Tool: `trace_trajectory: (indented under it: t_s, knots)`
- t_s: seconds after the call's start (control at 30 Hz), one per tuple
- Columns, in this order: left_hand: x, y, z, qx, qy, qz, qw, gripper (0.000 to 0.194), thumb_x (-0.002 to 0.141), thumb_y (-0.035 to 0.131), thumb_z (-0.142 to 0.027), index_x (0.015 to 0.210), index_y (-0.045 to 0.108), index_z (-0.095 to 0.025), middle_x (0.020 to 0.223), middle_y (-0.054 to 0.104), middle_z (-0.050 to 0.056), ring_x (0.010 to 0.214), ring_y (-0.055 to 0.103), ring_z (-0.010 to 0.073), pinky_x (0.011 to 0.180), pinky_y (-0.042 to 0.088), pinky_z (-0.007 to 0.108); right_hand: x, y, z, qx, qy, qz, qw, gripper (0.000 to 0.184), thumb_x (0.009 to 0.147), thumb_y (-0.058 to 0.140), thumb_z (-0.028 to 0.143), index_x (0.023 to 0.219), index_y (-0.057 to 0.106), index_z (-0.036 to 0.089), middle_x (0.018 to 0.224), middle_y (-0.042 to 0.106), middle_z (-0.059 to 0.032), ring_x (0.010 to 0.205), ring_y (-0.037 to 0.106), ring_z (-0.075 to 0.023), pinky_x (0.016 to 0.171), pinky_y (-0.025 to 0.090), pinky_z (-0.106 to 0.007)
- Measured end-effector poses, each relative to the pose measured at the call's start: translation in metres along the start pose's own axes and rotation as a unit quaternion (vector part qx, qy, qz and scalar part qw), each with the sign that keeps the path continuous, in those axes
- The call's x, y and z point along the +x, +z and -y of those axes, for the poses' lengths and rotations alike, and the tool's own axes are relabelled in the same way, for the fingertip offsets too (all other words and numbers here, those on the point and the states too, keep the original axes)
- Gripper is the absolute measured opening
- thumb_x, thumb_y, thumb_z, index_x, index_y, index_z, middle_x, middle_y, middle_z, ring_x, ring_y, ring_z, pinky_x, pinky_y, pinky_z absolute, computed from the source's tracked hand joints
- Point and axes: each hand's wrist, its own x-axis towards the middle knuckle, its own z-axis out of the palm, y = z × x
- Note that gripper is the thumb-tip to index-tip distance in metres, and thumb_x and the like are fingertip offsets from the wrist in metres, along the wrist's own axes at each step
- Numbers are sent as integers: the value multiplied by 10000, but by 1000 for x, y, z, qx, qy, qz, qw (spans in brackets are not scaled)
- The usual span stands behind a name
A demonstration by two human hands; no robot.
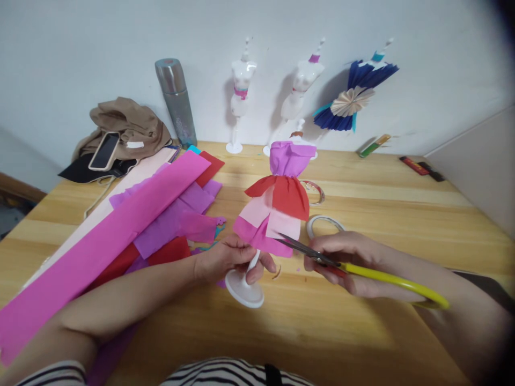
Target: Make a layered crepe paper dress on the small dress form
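The round white base (244, 292) faces the person beneath the dressed mannequin (292, 158), which leans over the middle of the table (322, 332); whether the base touches the wood is unclear. At the mannequin's foot, the left hand (233, 257) curls its fingers about the thin stem (254, 260); a loose grip could let the figure twist under a push and skew a cut. To the mannequin's right, the right hand (348, 249) is wrapped around yellow-handled scissors (362, 270), their blades at the pink hem (253, 231). The skirt's overlapping layers might be nipped together, or the thin paper torn by dragging blades. Because the left fingers sit just below the hem, a downward slip could nick them. Right of the mannequin, a tape roll (324, 217) lies near enough to be knocked by the right hand. Left of it, the paper pile (120, 236) risks creasing under the forearm.
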Motion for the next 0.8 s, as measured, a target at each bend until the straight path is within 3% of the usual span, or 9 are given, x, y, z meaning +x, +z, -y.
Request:
trace_trajectory:
  t_s: [0.1, 0.37, 0.57, 0.8]
  knots:
    - [-1, -2, 1, -2, -3, 8, 1000, 639, 762, 612, -684, 933, 707, -76, 548, 502, -2, 424, 371, 70, 413, 189, 246, -1, 0, -1, 30, 35, 24, 999, 229, 784, 658, 177, 1008, 642, 220, 758, 544, 22, 649, 498, -116, 567, 429, -223]
    - [-2, 1, -2, -24, -10, 18, 999, 623, 729, 663, -675, 896, 719, -77, 533, 504, 1, 420, 387, 72, 398, 191, 241, -5, 0, -4, 60, 35, 26, 997, 260, 817, 662, 327, 1049, 638, 212, 793, 537, 5, 658, 473, -120, 573, 414, -235]
    - [-1, 4, -5, -20, -1, 18, 1000, 588, 719, 672, -676, 773, 712, -92, 521, 505, 9, 433, 410, 80, 401, 194, 237, -5, 2, -3, 54, 33, 17, 998, 226, 815, 665, 297, 1024, 643, 214, 760, 532, 15, 638, 467, -116, 566, 421, -230]
    - [-1, 2, -2, -11, 6, 31, 999, 583, 761, 654, -649, 876, 735, -84, 535, 513, 10, 461, 427, 90, 448, 247, 235, -2, 4, 4, 67, 26, 18, 997, 207, 811, 665, 285, 1000, 643, 203, 751, 505, 22, 635, 441, -112, 561, 402, -226]
